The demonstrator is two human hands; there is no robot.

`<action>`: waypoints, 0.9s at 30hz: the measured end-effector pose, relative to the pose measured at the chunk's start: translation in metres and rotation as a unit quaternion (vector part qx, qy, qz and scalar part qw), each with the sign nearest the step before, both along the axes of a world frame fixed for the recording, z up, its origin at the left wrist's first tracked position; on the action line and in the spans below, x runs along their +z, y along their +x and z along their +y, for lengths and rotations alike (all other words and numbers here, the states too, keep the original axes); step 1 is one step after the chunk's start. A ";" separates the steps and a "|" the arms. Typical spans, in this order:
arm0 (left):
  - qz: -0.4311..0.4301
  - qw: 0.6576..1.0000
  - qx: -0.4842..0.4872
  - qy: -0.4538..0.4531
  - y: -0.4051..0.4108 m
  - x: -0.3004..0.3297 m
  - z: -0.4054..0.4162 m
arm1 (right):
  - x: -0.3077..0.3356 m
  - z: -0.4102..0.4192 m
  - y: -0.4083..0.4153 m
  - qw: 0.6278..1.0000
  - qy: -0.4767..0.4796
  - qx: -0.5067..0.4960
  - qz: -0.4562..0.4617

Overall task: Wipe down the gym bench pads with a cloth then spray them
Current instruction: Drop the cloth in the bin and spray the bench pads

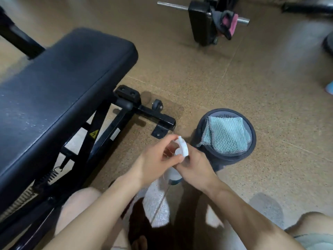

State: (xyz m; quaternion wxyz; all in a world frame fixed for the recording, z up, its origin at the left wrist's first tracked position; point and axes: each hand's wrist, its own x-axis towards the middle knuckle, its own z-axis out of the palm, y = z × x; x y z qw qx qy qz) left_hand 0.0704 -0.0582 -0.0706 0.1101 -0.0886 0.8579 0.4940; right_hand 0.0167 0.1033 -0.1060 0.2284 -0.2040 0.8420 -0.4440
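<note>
Speckling tan gym floor (pixel 225 78), black bench pad (pixel 59 83), barbell (pixel 173 6) beyond

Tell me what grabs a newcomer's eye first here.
The big black padded bench pad fills the left. Low in the centre, the left hand and right hand grip a white plastic spray bottle. Just right of them, a teal waffle-weave cloth lies on a round dark stool.

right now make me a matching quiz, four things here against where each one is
Things:
1 cloth
2 spray bottle
3 bench pad
4 glove

Places:
A held in both hands
B draped on the steel bar at the top
C lying on the round stool
D left side, above the black frame

Pairs: 1-C, 2-A, 3-D, 4-B
</note>
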 end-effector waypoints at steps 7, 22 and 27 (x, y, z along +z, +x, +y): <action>0.080 0.996 0.028 -0.038 0.008 0.055 -0.064 | 0.056 -0.085 -0.003 0.998 -0.007 0.001 0.059; 0.121 0.832 0.218 -0.495 0.027 0.080 -0.214 | 0.102 -0.199 -0.011 0.987 -0.038 -0.050 0.146; 0.105 0.836 0.234 -0.485 0.027 0.077 -0.211 | 0.122 -0.225 -0.032 0.985 -0.056 -0.067 0.152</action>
